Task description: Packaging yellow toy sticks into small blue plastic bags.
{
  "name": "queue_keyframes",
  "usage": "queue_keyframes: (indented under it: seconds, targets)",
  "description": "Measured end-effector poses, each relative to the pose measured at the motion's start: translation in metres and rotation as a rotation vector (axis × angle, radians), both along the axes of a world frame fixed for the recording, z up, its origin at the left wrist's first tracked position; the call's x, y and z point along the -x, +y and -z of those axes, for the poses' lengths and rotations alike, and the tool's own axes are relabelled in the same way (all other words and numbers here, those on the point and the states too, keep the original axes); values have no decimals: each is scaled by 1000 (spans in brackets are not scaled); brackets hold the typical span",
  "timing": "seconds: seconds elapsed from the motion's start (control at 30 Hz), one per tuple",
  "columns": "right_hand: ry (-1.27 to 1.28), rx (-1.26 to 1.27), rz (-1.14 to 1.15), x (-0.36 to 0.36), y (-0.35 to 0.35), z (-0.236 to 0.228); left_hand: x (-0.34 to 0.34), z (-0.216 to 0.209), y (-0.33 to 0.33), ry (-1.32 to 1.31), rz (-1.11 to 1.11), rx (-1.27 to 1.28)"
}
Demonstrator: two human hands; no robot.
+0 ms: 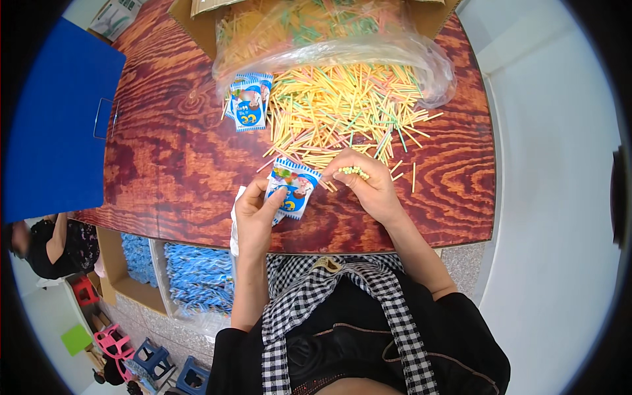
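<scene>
My left hand (253,214) is closed on a small blue-and-white packet (297,181), its thumb pressed on the front. Behind that packet the edge of another one shows below. A bunch of thin yellow sticks (354,172) is gripped in my right hand (374,187), their ends turned toward me. The right fingertips are at the packet's upper right edge; whether they pinch it is hard to see. Just beyond my hands lies a loose heap of thin yellow, pink and green sticks (342,108). To its left rests a small stack of similar packets (249,108).
The heap spills from a clear plastic bag (440,76) in a cardboard box (196,29) on the red-brown wooden table (171,151). A blue panel (59,125) stands left. Below the near edge, boxes hold blue packets (197,273). Another person (56,247) is at far left, near stools (153,359).
</scene>
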State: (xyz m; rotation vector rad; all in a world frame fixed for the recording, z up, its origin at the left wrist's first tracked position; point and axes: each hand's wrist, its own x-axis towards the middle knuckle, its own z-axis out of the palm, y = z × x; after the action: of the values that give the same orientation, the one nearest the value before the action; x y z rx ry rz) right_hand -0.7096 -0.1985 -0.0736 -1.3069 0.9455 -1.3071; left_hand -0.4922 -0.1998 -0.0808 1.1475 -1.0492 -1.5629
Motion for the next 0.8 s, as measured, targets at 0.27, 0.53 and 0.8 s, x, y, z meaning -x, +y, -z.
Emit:
queue_keyframes:
  seconds: [0.27,0.53,0.8]
  targets:
    - [46,58,-8,4,0,0,8,-6,-1,-332,-60,258]
    - [-98,-48,81,9,-3,-3,13,-5,5,-438,17,393]
    - [-826,-353,-106,-6,-26,-33,33,11,12,-131,107,193]
